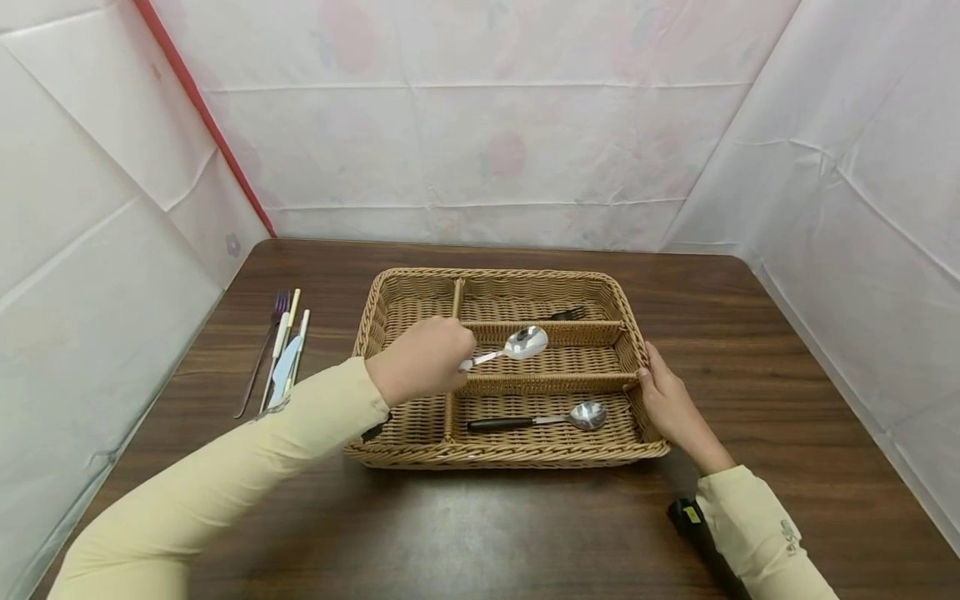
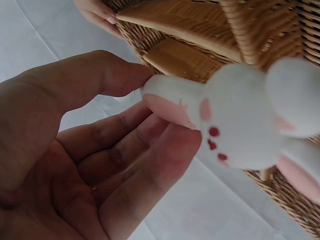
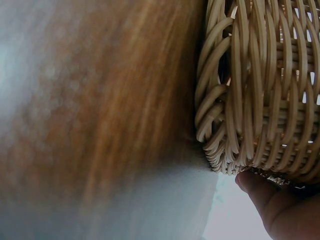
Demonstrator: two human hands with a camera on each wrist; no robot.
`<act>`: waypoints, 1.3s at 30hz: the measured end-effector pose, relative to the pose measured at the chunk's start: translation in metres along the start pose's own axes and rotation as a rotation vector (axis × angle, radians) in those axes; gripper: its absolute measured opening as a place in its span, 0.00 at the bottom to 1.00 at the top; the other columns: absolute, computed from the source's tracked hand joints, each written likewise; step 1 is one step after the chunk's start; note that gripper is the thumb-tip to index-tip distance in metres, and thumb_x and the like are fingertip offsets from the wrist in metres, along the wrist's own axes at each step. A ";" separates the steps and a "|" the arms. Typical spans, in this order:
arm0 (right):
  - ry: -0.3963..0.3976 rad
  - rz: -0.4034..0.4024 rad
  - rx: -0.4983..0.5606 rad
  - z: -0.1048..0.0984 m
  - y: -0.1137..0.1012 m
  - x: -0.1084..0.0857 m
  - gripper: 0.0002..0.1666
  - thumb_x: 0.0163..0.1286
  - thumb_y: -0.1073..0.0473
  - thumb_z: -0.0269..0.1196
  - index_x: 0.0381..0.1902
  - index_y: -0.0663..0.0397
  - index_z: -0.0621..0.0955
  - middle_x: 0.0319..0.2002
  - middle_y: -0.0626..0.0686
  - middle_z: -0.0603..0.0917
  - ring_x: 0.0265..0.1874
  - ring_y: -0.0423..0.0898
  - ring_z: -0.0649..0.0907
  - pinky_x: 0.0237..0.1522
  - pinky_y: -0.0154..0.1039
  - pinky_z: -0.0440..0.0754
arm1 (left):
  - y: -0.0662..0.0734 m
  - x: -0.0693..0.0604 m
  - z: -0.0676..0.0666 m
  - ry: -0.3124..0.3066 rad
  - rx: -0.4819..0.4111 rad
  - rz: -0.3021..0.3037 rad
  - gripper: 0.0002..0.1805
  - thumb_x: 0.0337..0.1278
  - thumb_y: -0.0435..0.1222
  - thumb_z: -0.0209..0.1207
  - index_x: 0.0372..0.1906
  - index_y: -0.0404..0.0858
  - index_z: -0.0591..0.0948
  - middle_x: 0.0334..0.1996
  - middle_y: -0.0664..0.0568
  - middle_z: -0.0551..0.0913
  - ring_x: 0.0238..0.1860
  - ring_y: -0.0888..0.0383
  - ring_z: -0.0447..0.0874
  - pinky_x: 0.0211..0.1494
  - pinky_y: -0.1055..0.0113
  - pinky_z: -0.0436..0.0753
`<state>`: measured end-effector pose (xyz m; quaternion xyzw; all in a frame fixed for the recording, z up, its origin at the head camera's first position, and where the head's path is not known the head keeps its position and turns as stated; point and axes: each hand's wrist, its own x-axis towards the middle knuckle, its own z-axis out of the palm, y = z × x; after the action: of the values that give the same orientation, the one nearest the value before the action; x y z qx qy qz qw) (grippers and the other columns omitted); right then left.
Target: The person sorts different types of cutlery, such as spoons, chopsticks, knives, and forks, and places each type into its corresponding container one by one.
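Over the middle of a wicker basket (image 1: 506, 454), my left hand (image 1: 427, 358) holds a spoon (image 1: 525, 342) with its bowl pointing right. In the left wrist view, thumb and fingers pinch its white rabbit-shaped handle (image 2: 240, 115), which has pink patches and dark red dots. My right hand (image 1: 671, 408) grips the basket's right rim, thumb at the edge. Inside the front compartment lies a black-handled spoon (image 1: 588, 415). A dark fork (image 1: 567, 314) rests in the back compartment, partly hidden by a divider.
Left of the basket on the brown table (image 1: 750, 333) lie a purple fork (image 1: 281, 302), a knife with a pale blue blade (image 1: 285, 367) and slim light-handled utensils. A red-edged white curtain (image 1: 487, 150) encloses the table. A black device (image 1: 705, 537) is at the right wrist.
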<state>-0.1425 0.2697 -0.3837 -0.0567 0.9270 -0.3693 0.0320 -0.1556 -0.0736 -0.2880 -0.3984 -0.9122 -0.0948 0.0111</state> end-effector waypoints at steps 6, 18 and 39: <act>0.005 -0.009 0.005 0.001 0.002 0.000 0.32 0.79 0.60 0.36 0.72 0.71 0.42 0.68 0.76 0.49 0.67 0.70 0.53 0.65 0.62 0.52 | 0.012 0.010 0.000 -0.036 -0.007 0.023 0.12 0.41 0.27 0.66 0.17 0.40 0.74 0.16 0.57 0.73 0.18 0.61 0.69 0.25 0.70 0.76; 0.014 -0.011 0.006 0.000 0.002 0.000 0.32 0.79 0.61 0.36 0.72 0.71 0.42 0.68 0.77 0.49 0.67 0.70 0.53 0.65 0.62 0.52 | 0.040 0.033 0.011 -0.093 -0.030 0.092 0.14 0.43 0.27 0.66 0.16 0.41 0.73 0.15 0.57 0.72 0.17 0.63 0.65 0.24 0.72 0.74; 0.030 -0.017 -0.003 0.000 0.000 -0.001 0.31 0.78 0.62 0.38 0.72 0.73 0.44 0.68 0.76 0.51 0.67 0.70 0.54 0.66 0.61 0.52 | 0.060 0.051 0.047 -0.263 -0.064 0.098 0.22 0.45 0.25 0.64 0.14 0.46 0.64 0.13 0.60 0.64 0.16 0.66 0.59 0.20 0.78 0.67</act>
<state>-0.1411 0.2696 -0.3837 -0.0590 0.9274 -0.3691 0.0150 -0.1441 0.0112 -0.3192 -0.4518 -0.8817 -0.0702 -0.1167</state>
